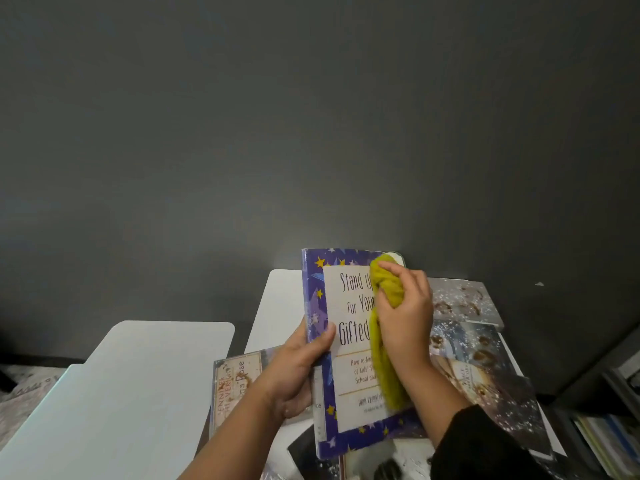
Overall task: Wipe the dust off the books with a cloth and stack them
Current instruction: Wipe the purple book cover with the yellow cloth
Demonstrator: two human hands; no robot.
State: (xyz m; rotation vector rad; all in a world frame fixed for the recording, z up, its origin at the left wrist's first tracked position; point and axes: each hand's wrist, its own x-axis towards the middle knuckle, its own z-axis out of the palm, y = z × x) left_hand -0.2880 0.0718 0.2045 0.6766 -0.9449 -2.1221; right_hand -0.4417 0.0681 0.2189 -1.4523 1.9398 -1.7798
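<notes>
Right hand [405,313] grips bunched green cloth [386,341], pressing it on cover of blue book [349,344]. Left hand [298,368] clamps book's spine edge, thumb on cover, book tilted up above desk [273,306]. Advice: keep spine hold firm, sweep cloth top to bottom, cover starred border too. Readable: "Stand Up for Your Gifted…". Book at left [235,386]: "Jennifer Chiaverini". Dusty books [464,299] at right unwiped.

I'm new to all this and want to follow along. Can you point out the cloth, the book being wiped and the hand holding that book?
cloth [382,368], head view, on its hanging lower part
book [349,344], head view, on its white title panel
left hand [298,368], head view, on its back
</notes>
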